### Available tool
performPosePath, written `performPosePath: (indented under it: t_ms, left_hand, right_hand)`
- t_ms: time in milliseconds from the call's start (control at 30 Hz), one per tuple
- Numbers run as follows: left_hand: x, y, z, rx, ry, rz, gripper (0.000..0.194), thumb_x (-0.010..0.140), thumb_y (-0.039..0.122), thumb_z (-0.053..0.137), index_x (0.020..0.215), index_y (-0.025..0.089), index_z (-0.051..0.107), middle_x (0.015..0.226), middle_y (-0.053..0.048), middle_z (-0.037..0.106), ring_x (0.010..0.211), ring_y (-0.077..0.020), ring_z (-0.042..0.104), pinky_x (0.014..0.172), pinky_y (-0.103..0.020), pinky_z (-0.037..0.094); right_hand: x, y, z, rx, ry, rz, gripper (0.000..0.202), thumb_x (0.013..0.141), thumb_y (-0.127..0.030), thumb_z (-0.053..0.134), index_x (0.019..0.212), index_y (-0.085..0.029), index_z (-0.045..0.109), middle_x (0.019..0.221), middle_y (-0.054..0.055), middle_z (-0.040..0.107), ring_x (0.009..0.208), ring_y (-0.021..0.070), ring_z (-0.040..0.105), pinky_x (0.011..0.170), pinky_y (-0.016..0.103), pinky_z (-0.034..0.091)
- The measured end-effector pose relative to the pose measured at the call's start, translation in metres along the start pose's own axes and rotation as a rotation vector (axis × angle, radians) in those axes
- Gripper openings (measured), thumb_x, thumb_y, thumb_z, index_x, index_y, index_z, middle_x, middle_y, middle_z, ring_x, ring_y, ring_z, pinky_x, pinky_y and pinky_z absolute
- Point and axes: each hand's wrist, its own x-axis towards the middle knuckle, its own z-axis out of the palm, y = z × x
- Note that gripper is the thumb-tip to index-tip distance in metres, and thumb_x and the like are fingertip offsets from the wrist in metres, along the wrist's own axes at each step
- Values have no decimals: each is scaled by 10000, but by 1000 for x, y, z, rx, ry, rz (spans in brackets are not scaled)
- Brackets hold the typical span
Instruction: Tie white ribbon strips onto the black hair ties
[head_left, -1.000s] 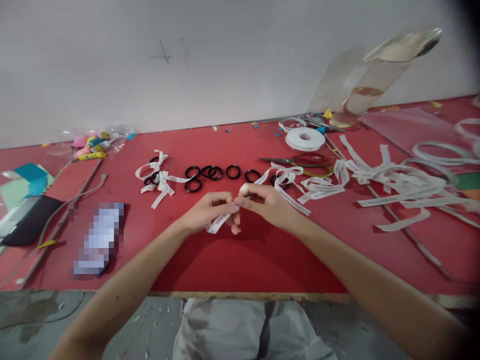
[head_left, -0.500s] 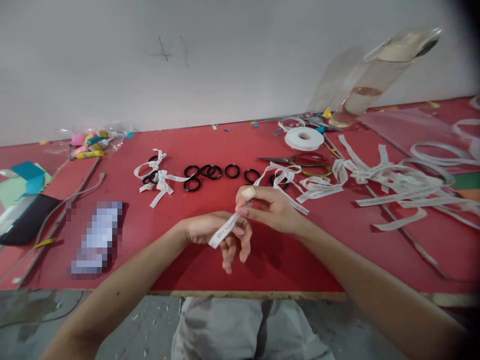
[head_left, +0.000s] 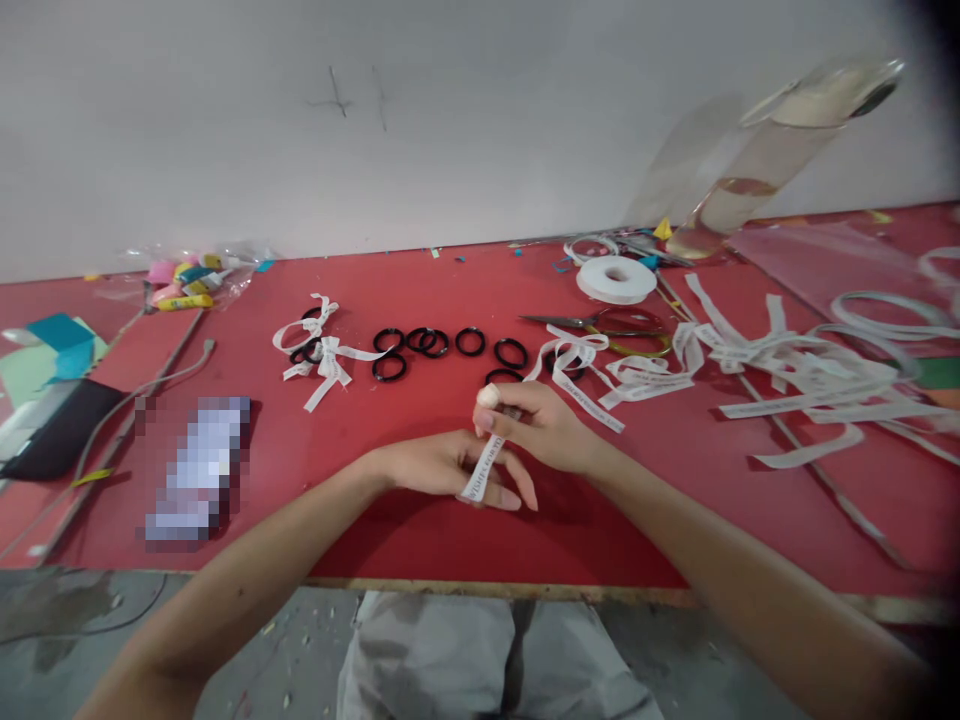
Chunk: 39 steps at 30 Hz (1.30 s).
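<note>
Between my two hands runs a narrow white ribbon printed with black capitals, WISHES FOR legible on it. Thumb and fingertips of my right hand pinch its upper end; a pale wrap or bandage covers one fingertip. My left hand lies palm down below, fingers bent, and the ribbon passes across it and folds at its lower edge. The left hand's grip is partly hidden. Just beyond the right hand are black rings, and a tangle of printed ribbon lies over another one.
Scissors and a ribbon roll lie behind the hands. Cut ribbons spread to the right, near a leaning bottle. Ribbon bows on rings lie left, beyond a blurred phone-like slab. A black pouch is far left.
My left hand has turned and its fingers have drawn in under the ribbon. The ribbon now hangs steeper, with its lower end folded at that hand instead of sticking out free.
</note>
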Motion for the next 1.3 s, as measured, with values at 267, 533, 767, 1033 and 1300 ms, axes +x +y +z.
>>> performPosePath:
  t_ms: [267, 533, 767, 1033, 1300]
  left_hand:
    - [-2, 2, 8, 58, -34, 76, 414, 851, 458, 672, 1175, 201, 693, 564, 64, 381, 512, -88, 328, 523, -247, 277]
    - [-1, -3, -1, -289, 337, 475, 744, 882, 725, 411, 1356, 181, 592, 484, 93, 213, 438, -81, 159, 468, -244, 185]
    - [0, 4, -17, -358, 491, 393, 795, 930, 704, 273, 1404, 121, 532, 433, 106, 175, 417, -87, 76, 425, -222, 124]
    - [-2, 14, -13, -645, 662, 540, 715, 962, 656, 253, 1422, 177, 517, 453, 90, 204, 415, -103, 144, 429, -223, 219]
    - [-1, 15, -11, -711, 657, 537, 673, 970, 629, 304, 1438, 185, 496, 446, 90, 249, 402, -100, 185, 424, -225, 216]
  right_hand:
    - [1, 6, 3, -29, -20, 30, 451, 899, -617, 530, 755, -190, 542, 600, -57, 418, 533, 85, 338, 493, 232, 281]
    - [0, 14, 4, -13, 58, -49, 372, 951, -590, 454, 965, -225, 527, 797, 7, 572, 680, 135, 526, 621, 265, 437]
    - [3, 18, 7, -143, 95, 29, 337, 986, -462, 461, 772, -206, 504, 641, -32, 507, 569, 103, 447, 570, 243, 357]
    - [6, 15, 12, -126, 73, 122, 362, 918, -546, 543, 922, -186, 582, 690, -40, 481, 591, 101, 388, 543, 234, 307]
    - [8, 15, 22, -98, 49, 255, 402, 772, -553, 700, 887, -175, 628, 796, 7, 620, 695, 141, 526, 652, 265, 437]
